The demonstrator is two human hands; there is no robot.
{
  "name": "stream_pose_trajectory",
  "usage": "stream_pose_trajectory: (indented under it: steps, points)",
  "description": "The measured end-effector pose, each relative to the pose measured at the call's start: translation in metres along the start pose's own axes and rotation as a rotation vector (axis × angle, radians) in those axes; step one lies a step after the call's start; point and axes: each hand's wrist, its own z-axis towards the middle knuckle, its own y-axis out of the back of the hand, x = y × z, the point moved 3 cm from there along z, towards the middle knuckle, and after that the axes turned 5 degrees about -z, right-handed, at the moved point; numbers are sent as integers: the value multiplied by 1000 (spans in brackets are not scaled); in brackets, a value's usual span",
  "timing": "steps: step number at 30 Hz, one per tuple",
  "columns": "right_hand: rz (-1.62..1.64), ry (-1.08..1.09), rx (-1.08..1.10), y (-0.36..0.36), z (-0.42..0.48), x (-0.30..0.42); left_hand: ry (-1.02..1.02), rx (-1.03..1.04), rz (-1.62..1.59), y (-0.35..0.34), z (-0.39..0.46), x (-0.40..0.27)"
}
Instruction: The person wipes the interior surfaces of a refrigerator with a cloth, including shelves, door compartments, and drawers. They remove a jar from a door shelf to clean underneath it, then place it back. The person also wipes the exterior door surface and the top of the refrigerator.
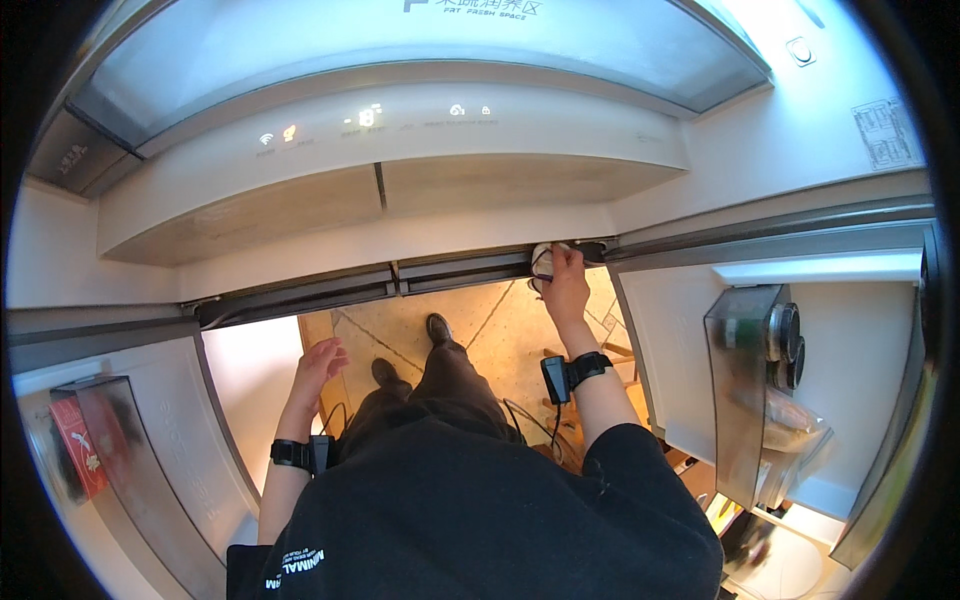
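Both doors of a refrigerator stand open around me. At the right part of the cabinet's lower front edge, my right hand (pixel 566 281) grips a bunched white cloth (pixel 543 262) with a dark trim, pressed to the dark edge strip (pixel 469 277). My left hand (pixel 322 364) hangs over the floor to the left, holding nothing, fingers apart and slightly bent. Above the strip is the pale front panel (pixel 420 124) with lit icons, and over it a translucent drawer (pixel 360 37). Each wrist wears a black strap with a small device.
The right door's bin (pixel 739 397) holds dark-lidded jars and a plastic bag of food. A red packet (pixel 77 448) sits in the left door's bin (pixel 131 442). Wooden furniture legs (pixel 622 360) and cables (pixel 525 412) are near my right side, above the tiled floor (pixel 480 300).
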Motion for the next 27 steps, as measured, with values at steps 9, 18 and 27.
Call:
stream_pose_trajectory:
  steps: [9,18,27]
  points:
    - [144,-135,57,-9,2,-4,-26,1,1,-8,5,-4]
    - [100,-131,-38,-9,-7,19,24,-36,9,6,-1,1]
    - [80,11,-8,-34,-30,99,-7,48,10,-7,-1,-2]
